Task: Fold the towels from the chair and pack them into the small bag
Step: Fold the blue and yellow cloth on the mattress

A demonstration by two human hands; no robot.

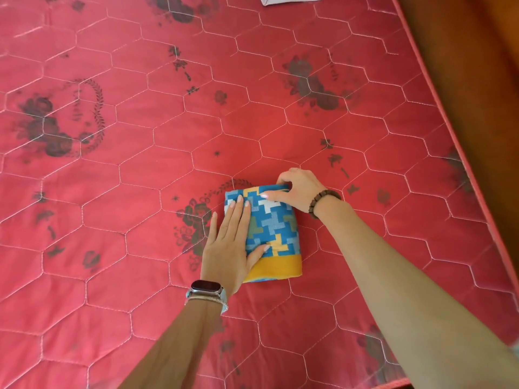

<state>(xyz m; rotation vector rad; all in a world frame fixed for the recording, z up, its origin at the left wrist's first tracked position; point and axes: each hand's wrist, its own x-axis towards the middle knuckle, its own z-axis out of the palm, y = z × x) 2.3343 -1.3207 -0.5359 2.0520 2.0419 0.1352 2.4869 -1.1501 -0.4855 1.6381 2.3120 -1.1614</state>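
One towel in play: the blue-patterned towel [275, 226], yellow band at its near end, sits folded into a compact block on the red quilted mattress [168, 122], right in front of the person and between both hands.
Left hand: the left hand [227, 248] lies flat on the towel's left side, fingers straight and close together, thumb splayed onto the cloth. It is pressing, not gripping.
Right hand: the right hand [300, 189] is at the far right corner, thumb laid across the top and fingers curled over the far edge, pinching the layers.
Handling: soft, light and limp, I'd say, with nothing fragile about it. The stacked layers look likely to slide or spring open if lifted by one corner.
Where to hold: best bet is a clamp through the whole stack at a folded edge, thumb on top and fingers beneath, the other hand supporting underneath.
Count: one towel, two hands, one watch [206, 286], one bead bracelet [323, 203].
Far edge: one pale object [292, 0], cut off by the frame — whether it is the bag I cannot tell.
Not in view: the chair or any other towels.
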